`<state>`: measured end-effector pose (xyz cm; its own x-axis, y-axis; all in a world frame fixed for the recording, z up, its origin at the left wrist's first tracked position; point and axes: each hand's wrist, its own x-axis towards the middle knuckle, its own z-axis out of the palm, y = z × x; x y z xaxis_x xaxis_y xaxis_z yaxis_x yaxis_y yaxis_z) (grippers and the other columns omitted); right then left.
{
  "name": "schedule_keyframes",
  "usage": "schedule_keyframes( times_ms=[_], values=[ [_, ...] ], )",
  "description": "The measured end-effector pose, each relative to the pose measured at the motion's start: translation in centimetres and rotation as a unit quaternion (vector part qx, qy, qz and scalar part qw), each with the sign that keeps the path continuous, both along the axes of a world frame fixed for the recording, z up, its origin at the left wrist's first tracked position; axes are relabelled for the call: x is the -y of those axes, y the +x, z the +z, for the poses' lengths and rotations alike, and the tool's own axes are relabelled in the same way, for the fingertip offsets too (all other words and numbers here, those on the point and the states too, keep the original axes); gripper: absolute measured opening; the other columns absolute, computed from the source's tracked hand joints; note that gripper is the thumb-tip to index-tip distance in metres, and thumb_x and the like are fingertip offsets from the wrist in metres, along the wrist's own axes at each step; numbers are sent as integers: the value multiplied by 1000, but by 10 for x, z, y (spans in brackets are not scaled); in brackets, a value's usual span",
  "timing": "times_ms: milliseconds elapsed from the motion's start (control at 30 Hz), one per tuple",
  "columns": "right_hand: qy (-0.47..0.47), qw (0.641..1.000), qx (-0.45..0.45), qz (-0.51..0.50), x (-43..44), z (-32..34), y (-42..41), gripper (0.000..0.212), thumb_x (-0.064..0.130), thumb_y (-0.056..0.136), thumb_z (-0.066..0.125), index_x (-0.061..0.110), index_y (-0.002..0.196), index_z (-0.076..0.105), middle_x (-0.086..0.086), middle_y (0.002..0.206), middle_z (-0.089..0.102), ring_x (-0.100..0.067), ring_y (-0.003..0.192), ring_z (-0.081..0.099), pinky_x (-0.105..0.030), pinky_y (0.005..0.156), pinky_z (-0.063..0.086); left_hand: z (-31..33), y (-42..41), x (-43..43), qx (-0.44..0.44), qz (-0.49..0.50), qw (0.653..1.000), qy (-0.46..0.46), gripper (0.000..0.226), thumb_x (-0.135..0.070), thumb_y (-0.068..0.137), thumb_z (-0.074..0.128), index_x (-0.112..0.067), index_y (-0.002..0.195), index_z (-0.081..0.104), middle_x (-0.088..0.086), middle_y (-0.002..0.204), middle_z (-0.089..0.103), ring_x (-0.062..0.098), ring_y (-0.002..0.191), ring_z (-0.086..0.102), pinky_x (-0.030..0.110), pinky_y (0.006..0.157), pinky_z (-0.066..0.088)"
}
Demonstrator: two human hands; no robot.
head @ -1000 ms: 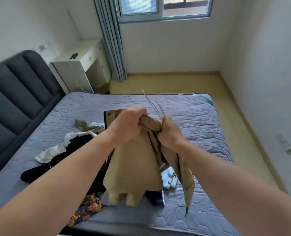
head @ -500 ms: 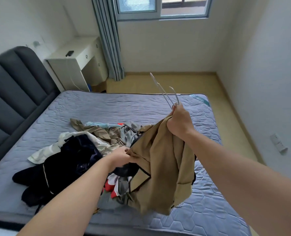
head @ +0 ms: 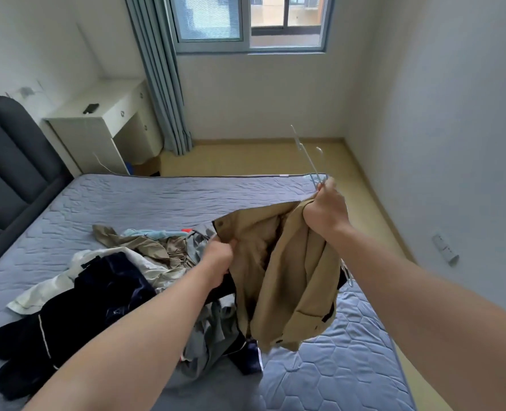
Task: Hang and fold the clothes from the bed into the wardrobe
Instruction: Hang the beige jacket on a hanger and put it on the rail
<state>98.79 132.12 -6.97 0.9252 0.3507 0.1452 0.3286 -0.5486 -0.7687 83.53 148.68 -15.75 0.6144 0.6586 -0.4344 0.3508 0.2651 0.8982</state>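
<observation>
Just beneath the tan jacket (head: 290, 262), piled clothes (head: 97, 286), perhaps pyjamas.

Right hand (head: 324, 216), at two o'clock, grips wire hanger (head: 308, 157) and tan jacket (head: 293, 271); left hand (head: 219, 258) pinches the jacket's edge above the clothes-strewn bed (head: 157, 200)

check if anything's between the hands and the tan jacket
Nothing visible: the left hand grips the tan jacket, the right hand holds its top with the hanger. The wardrobe is out of view.
</observation>
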Motion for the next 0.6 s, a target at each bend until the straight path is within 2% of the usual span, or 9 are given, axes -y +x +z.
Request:
schedule_keyframes(
  times_ms=[100,167,267,333,367,433,500,533,600],
  values=[
    [-1,999,-17,-37,18,2,10,23,2,85,43,16,102,37,4,82,46,-29,85,48,-33,75,36,49,19,-18,23,-73,991,112,13,-16,94,63,-18,103,71,11,104,76,33,100,71,43,85,61],
    [-3,998,-25,-50,27,2,14,25,2,86,46,14,105,36,1,87,49,-29,88,48,-32,76,36,93,27,-27,66,-190,969,142,15,-34,86,75,-25,98,75,-1,97,78,22,99,74,30,79,61],
    [2,997,-49,-55,35,1,11,25,3,87,48,11,107,37,-6,96,50,-29,89,49,-30,75,37,146,38,-28,-21,-323,867,379,31,-52,57,81,-35,80,71,-12,81,74,7,79,70,18,63,52],
    [5,996,-81,-32,36,2,7,27,3,86,50,10,108,35,-4,92,48,-28,87,49,-29,66,36,160,50,-20,-91,-284,792,533,28,-53,61,72,-28,69,64,-10,76,66,12,74,64,25,60,47],
    [1,994,-107,-11,36,3,5,31,4,85,51,10,110,33,-3,90,46,-26,85,49,-29,59,35,165,55,-16,-104,-258,779,561,26,-51,68,68,-26,69,63,-7,78,65,15,74,62,27,63,48],
    [-25,986,-161,41,37,8,0,48,4,79,56,8,119,30,-2,90,44,-19,80,49,-27,53,33,170,63,-10,-130,-206,789,563,27,-48,78,63,-22,72,64,-3,80,65,19,74,61,30,66,49],
    [-16,980,-189,66,39,12,-2,64,7,67,63,8,123,31,-5,96,47,-20,84,49,-26,55,34,173,65,-14,-134,-174,829,514,34,-49,82,63,-17,72,67,-3,73,65,18,69,61,28,60,44],
    [11,981,-187,56,39,13,-2,64,10,64,66,8,119,33,-6,98,48,-23,86,49,-27,57,36,174,62,-18,-125,-158,855,477,36,-49,81,66,-15,70,68,-5,68,64,17,65,60,27,57,43],
    [88,985,-147,12,38,16,-2,43,19,72,70,13,102,40,-4,90,49,-25,84,48,-31,65,37,172,56,-25,-106,-120,903,398,32,-44,80,74,-12,74,73,-5,65,63,16,62,58,26,58,44]
  ],
)
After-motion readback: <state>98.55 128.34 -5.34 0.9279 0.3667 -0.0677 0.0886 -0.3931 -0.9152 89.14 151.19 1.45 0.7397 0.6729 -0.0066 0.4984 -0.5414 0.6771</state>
